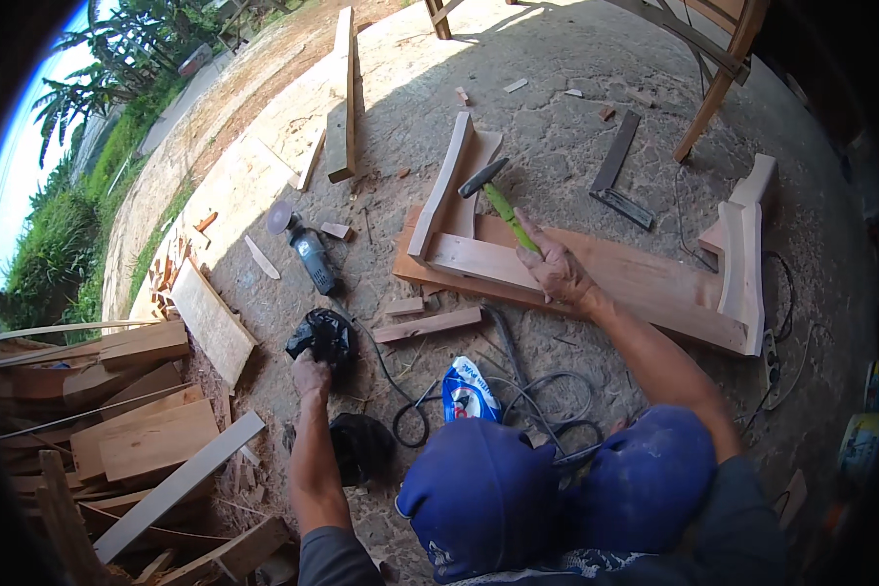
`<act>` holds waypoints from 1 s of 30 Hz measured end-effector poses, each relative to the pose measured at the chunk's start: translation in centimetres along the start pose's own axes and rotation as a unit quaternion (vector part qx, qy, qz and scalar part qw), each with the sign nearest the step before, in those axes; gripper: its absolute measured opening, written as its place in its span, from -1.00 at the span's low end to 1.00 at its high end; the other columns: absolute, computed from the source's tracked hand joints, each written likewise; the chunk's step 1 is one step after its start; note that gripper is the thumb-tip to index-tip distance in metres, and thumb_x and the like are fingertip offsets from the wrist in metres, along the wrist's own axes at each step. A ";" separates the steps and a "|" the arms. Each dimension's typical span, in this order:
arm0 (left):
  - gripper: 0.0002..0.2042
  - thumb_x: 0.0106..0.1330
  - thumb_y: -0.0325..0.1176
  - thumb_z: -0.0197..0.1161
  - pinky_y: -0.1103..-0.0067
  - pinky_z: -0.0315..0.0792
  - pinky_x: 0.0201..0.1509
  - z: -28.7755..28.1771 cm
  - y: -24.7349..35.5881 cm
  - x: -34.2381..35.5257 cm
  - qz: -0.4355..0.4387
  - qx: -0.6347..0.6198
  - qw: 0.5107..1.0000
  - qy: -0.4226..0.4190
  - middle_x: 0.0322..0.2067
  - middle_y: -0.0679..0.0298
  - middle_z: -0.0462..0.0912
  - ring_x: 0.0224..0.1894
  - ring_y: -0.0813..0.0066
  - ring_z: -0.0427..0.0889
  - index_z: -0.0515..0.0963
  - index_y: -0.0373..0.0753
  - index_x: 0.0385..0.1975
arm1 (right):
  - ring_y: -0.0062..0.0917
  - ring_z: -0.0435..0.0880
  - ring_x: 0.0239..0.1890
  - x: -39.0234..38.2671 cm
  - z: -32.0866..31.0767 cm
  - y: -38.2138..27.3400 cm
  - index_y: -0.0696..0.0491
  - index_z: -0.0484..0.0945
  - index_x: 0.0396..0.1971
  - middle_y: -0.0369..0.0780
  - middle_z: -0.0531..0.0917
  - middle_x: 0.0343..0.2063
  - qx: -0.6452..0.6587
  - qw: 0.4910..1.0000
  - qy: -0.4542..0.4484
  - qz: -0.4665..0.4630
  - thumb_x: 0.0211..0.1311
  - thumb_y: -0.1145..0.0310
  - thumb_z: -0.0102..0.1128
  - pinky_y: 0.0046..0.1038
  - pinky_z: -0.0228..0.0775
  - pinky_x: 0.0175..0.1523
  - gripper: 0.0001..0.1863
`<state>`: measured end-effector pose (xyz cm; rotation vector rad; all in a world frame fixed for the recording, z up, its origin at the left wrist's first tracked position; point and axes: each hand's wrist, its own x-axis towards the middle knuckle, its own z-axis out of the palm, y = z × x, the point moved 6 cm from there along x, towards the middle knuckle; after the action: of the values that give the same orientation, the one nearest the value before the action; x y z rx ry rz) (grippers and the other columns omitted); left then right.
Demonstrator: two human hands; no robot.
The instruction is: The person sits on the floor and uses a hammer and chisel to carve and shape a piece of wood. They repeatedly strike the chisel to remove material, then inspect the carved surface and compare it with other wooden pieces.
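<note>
In my right hand (559, 268) is a hammer (503, 203) with a green handle, its dark head raised toward the upper left. It hangs over a wooden frame (586, 283) with curved end pieces, which lies across a wide board (405, 262). My left hand (311, 375) is closed on a black plastic bag (322, 334) at the left; its fingertips are partly hidden. A second black bag (361, 447) lies on the ground beside my left forearm. Between my arms sits a blue and white packet (469, 391).
An angle grinder (313, 259) lies past my left hand, its cable (410, 396) looping over the ground. A carpenter's square (618, 171) lies beyond the frame. Short wood blocks (428, 324) rest nearby. Planks and offcuts (156, 435) are heaped at the left. A wooden trestle leg (703, 112) stands far right.
</note>
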<state>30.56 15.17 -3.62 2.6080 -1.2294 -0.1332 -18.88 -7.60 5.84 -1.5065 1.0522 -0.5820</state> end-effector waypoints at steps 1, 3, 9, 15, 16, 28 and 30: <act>-0.80 0.16 -0.35 0.22 0.24 0.54 -0.07 -1.0 0.5 -0.5 -0.022 -0.011 1.000 -0.011 -0.27 -0.05 0.72 -0.14 -0.11 0.67 0.69 -0.26 -0.28 | -0.68 0.44 -0.72 0.0 0.1 -0.1 -0.34 -0.04 0.54 -0.17 0.69 -0.31 0.005 1.000 0.003 0.000 0.47 0.15 0.04 -0.53 0.48 -0.63 -0.27; -0.80 0.21 -0.31 0.23 0.25 0.54 -0.09 -0.7 -0.3 -0.5 -0.020 -0.021 1.000 -0.011 -0.28 -0.05 0.72 -0.16 -0.06 0.69 0.70 -0.26 -0.30 | -0.68 0.44 -0.73 -0.3 0.0 -0.1 -0.34 -0.04 0.54 -0.16 0.69 -0.33 0.005 1.000 0.004 0.011 0.47 0.16 0.04 -0.53 0.48 -0.64 -0.27; -0.72 0.33 -0.18 0.25 0.29 0.49 -0.17 -3.3 -5.2 0.1 -0.062 -0.103 0.991 0.065 -0.39 -0.05 0.70 -0.30 0.06 0.71 0.68 -0.31 -0.36 | -0.66 0.45 -0.75 0.5 1.3 -0.6 -0.34 -0.04 0.54 -0.13 0.69 -0.30 -0.002 1.000 -0.014 0.008 0.47 0.18 0.04 -0.52 0.47 -0.65 -0.27; -0.68 0.44 -0.16 0.15 0.26 0.43 -0.17 -3.6 -3.4 0.8 -0.051 -0.088 0.992 0.073 -0.41 -0.07 0.62 -0.31 0.00 0.63 0.53 -0.36 -0.37 | -0.63 0.48 -0.74 0.1 -0.3 -0.3 -0.34 -0.05 0.54 -0.06 0.71 -0.16 0.001 1.000 -0.001 -0.006 0.47 0.15 0.04 -0.52 0.50 -0.63 -0.27; -0.68 0.46 -0.18 0.11 0.26 0.41 -0.16 -3.2 -2.7 0.7 -0.037 -0.089 0.992 0.083 -0.40 -0.09 0.60 -0.32 0.00 0.60 0.51 -0.36 -0.36 | -0.63 0.49 -0.74 -0.1 -1.1 0.2 -0.33 -0.05 0.55 -0.05 0.70 -0.12 0.003 1.000 0.002 -0.007 0.47 0.13 0.04 -0.53 0.51 -0.63 -0.26; -0.86 0.32 -0.50 0.21 0.57 0.43 -0.40 -5.1 -9.8 -2.3 -0.244 -0.532 0.810 0.024 -0.34 0.16 0.59 -0.38 0.42 0.59 0.38 -0.26 -0.23 | -0.63 0.49 -0.71 1.3 0.8 0.6 -0.29 -0.07 0.55 -0.10 0.68 -0.17 -0.001 0.999 -0.017 -0.040 0.49 0.14 0.01 -0.54 0.51 -0.56 -0.27; -0.84 0.25 -0.53 0.28 0.60 0.42 -0.40 -5.9 -7.4 -2.1 -0.219 -0.534 0.815 0.048 -0.40 0.22 0.58 -0.42 0.50 0.56 0.39 -0.25 -0.32 | -0.65 0.46 -0.72 0.3 0.7 -0.9 -0.31 -0.07 0.55 -0.14 0.68 -0.27 0.014 0.999 -0.014 -0.026 0.50 0.11 0.01 -0.55 0.49 -0.59 -0.28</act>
<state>35.86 22.37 0.01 1.7623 -0.2731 -0.5755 -17.89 -7.52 6.48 -1.5160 0.9829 -0.6085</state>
